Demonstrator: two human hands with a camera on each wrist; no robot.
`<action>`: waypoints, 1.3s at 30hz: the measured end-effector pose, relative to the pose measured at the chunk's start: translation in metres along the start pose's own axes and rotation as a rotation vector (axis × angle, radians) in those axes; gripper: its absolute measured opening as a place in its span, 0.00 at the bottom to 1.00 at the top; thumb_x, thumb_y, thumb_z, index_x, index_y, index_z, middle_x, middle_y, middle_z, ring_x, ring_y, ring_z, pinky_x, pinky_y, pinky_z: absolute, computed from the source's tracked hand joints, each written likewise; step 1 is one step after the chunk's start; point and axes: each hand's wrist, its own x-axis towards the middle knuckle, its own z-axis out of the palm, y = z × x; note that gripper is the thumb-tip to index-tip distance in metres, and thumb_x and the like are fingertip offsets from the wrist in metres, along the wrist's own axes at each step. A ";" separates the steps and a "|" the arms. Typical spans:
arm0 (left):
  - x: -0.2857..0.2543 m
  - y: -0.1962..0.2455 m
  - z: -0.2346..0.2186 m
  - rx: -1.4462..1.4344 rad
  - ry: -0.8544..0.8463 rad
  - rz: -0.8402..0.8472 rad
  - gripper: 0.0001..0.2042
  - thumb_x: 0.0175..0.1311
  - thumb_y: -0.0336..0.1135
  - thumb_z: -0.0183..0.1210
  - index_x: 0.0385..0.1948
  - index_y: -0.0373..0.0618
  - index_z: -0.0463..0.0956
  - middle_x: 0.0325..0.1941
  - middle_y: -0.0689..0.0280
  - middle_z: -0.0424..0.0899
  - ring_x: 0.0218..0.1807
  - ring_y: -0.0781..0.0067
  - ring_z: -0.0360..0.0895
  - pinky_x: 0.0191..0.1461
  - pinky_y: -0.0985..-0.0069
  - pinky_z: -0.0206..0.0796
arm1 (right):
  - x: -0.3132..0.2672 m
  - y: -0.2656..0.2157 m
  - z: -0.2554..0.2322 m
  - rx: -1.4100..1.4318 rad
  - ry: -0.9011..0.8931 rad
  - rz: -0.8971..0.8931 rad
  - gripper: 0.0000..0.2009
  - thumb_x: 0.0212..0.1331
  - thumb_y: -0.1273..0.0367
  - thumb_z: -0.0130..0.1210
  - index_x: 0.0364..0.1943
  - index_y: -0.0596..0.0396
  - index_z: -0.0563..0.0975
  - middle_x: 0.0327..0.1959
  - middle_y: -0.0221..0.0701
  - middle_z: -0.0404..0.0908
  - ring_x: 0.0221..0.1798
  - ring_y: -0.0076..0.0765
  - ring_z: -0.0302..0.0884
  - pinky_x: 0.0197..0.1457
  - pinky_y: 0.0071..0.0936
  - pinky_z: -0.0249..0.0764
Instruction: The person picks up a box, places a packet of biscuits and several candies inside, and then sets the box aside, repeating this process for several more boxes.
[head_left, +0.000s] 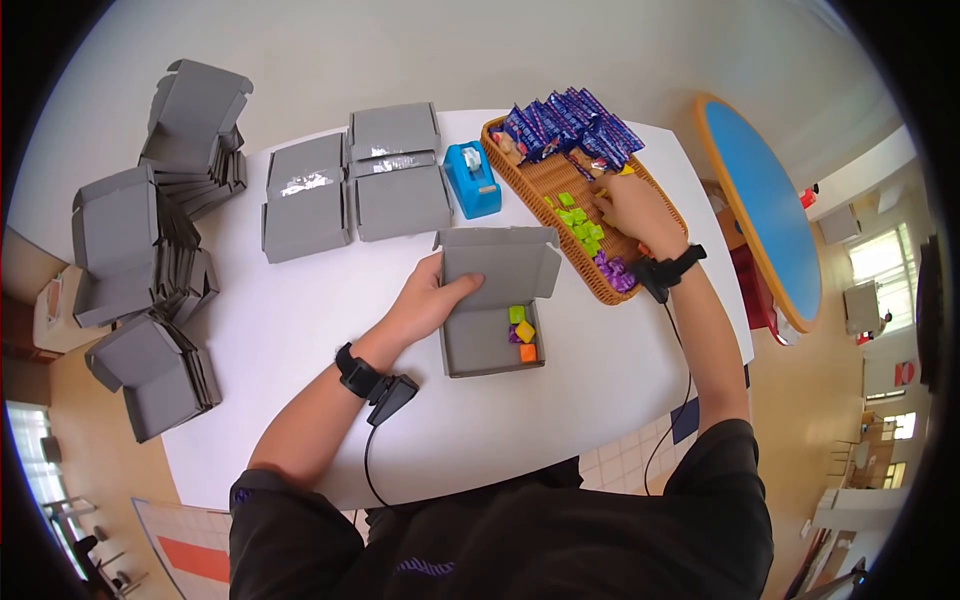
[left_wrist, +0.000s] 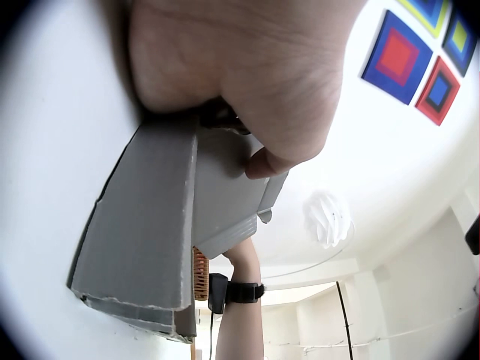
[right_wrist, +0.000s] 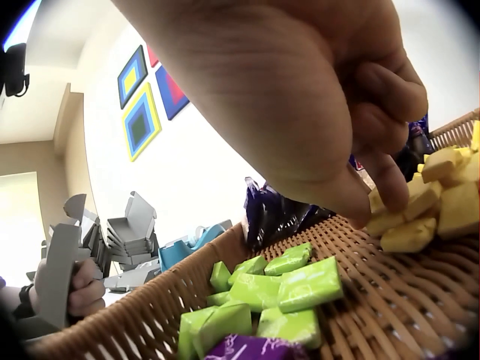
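An open grey box (head_left: pixel 492 340) stands on the white table, with green, yellow, purple and orange pieces (head_left: pixel 525 331) at its right side. My left hand (head_left: pixel 424 302) grips the raised lid (head_left: pixel 500 270) at its left edge, thumb on the inner face. In the left wrist view the box (left_wrist: pixel 142 225) hides most of the fingers of that hand (left_wrist: pixel 247 67). My right hand (head_left: pixel 640 212) reaches into the wicker basket (head_left: pixel 602 290). In the right wrist view, the thumb and a finger of this hand (right_wrist: pixel 300 105) pinch at a yellow piece (right_wrist: pixel 376 201) among others.
Green pieces (right_wrist: pixel 255 291), purple pieces (head_left: pixel 615 272) and blue packets (head_left: pixel 570 125) share the basket. A blue tape dispenser (head_left: pixel 474 180) stands left of it. Taped closed grey boxes (head_left: pixel 403 200) lie at the back; open boxes (head_left: pixel 115 235) are stacked at left.
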 end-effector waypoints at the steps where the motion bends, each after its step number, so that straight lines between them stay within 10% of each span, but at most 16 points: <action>1: 0.000 0.000 0.000 0.009 0.004 0.012 0.17 0.73 0.31 0.60 0.60 0.35 0.78 0.56 0.60 0.87 0.58 0.72 0.82 0.64 0.72 0.73 | -0.003 0.002 0.001 0.004 0.001 0.006 0.11 0.61 0.68 0.61 0.46 0.51 0.88 0.40 0.45 0.89 0.46 0.52 0.88 0.51 0.48 0.83; 11: 0.000 -0.001 0.001 0.028 0.021 -0.020 0.18 0.72 0.33 0.61 0.59 0.35 0.78 0.55 0.60 0.87 0.56 0.73 0.83 0.62 0.72 0.73 | -0.076 -0.055 -0.040 0.204 0.181 -0.049 0.08 0.65 0.66 0.62 0.40 0.55 0.87 0.35 0.42 0.88 0.40 0.51 0.87 0.44 0.44 0.80; 17: 0.000 0.001 0.001 0.028 0.014 -0.013 0.18 0.73 0.33 0.62 0.60 0.35 0.78 0.54 0.61 0.88 0.55 0.73 0.82 0.62 0.72 0.74 | -0.132 -0.136 -0.029 0.460 -0.099 -0.394 0.13 0.56 0.70 0.70 0.46 0.52 0.84 0.34 0.31 0.83 0.37 0.43 0.84 0.39 0.36 0.78; 30: -0.002 0.002 0.001 0.028 0.049 -0.057 0.17 0.72 0.32 0.61 0.59 0.35 0.77 0.54 0.61 0.87 0.56 0.73 0.81 0.63 0.71 0.72 | -0.123 -0.122 -0.003 0.912 -0.018 -0.493 0.11 0.58 0.69 0.72 0.37 0.51 0.78 0.33 0.28 0.76 0.33 0.35 0.78 0.36 0.32 0.73; 33: -0.002 0.003 0.004 0.014 0.062 -0.061 0.17 0.72 0.32 0.61 0.59 0.35 0.77 0.54 0.61 0.87 0.56 0.72 0.81 0.63 0.71 0.72 | -0.116 -0.093 -0.032 0.912 -0.241 -0.172 0.11 0.60 0.68 0.72 0.37 0.51 0.78 0.27 0.25 0.75 0.24 0.23 0.72 0.29 0.24 0.66; 39: -0.003 0.006 0.003 0.045 0.042 -0.057 0.18 0.73 0.32 0.60 0.61 0.35 0.76 0.56 0.60 0.86 0.57 0.71 0.81 0.65 0.70 0.71 | -0.084 0.000 0.000 0.902 0.226 0.267 0.07 0.66 0.73 0.66 0.41 0.56 0.78 0.32 0.28 0.85 0.28 0.16 0.81 0.29 0.19 0.73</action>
